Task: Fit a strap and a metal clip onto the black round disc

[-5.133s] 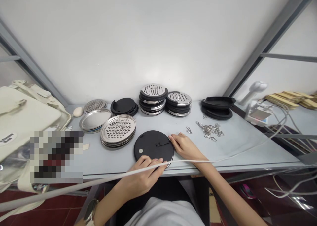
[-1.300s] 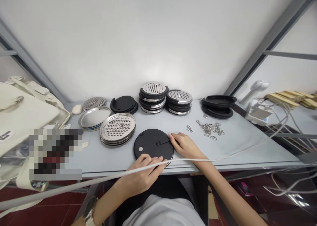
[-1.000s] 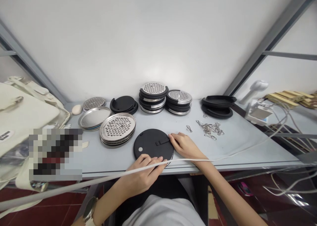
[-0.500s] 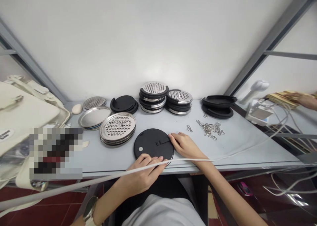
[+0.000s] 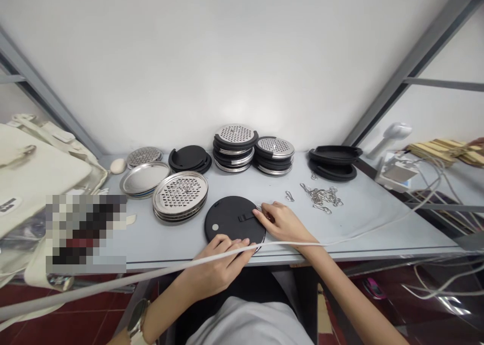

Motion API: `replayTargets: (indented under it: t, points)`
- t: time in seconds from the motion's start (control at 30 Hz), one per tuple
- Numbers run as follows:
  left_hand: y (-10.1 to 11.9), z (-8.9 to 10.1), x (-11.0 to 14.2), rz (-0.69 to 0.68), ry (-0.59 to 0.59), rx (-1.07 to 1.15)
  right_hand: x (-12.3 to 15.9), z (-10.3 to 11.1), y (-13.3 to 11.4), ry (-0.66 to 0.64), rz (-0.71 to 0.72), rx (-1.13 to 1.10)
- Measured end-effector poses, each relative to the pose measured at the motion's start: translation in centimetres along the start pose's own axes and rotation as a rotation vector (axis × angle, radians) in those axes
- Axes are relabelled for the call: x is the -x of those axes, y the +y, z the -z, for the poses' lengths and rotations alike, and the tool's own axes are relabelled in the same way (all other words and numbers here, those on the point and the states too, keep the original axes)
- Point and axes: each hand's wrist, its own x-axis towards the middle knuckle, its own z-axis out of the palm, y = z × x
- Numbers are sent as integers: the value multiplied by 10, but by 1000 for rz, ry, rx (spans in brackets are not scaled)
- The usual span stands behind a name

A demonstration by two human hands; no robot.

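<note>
A round black disc [image 5: 230, 220] lies flat near the front edge of the grey table [image 5: 363, 219]. It has a small black tab near its right rim and a pale dot on the left. My left hand [image 5: 219, 264] grips the disc's near edge, fingers curled over it. My right hand [image 5: 282, 221] is at the disc's right rim, its fingertips pinched at the tab with a small metal clip between them. A white cable [image 5: 151, 273] runs across both wrists.
Perforated steel plates [image 5: 180, 195] and a plain steel plate [image 5: 144, 178] sit to the left. Stacks of black-and-steel discs [image 5: 234, 147] and black lids [image 5: 333, 162] line the back. Loose metal clips [image 5: 321, 196] lie to the right. A cream bag [image 5: 34, 174] stands far left.
My right fingertips have shifted slightly left onto the tab. Another person's hand, seen at the far right half a second ago, has pulled almost out of view.
</note>
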Motion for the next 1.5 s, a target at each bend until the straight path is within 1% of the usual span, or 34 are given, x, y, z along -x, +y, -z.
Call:
replayTargets:
  t: [0.37,0.57,0.8,1.2,1.5]
  points:
    - [0,-2,1,13,-18,25,-1,-1,4,-27,33,22]
    - [1,-3,2,21,-32,14,-3,-4,5,-25,-14,23]
    - [1,-4,2,24,-32,23,-2,-3,5,-26,-35,30]
    - [0,-1,1,7,-25,14,-1,-4,5,0,-21,28]
    - [1,-3,1,18,-14,14,-1,-3,4,12,-24,-23]
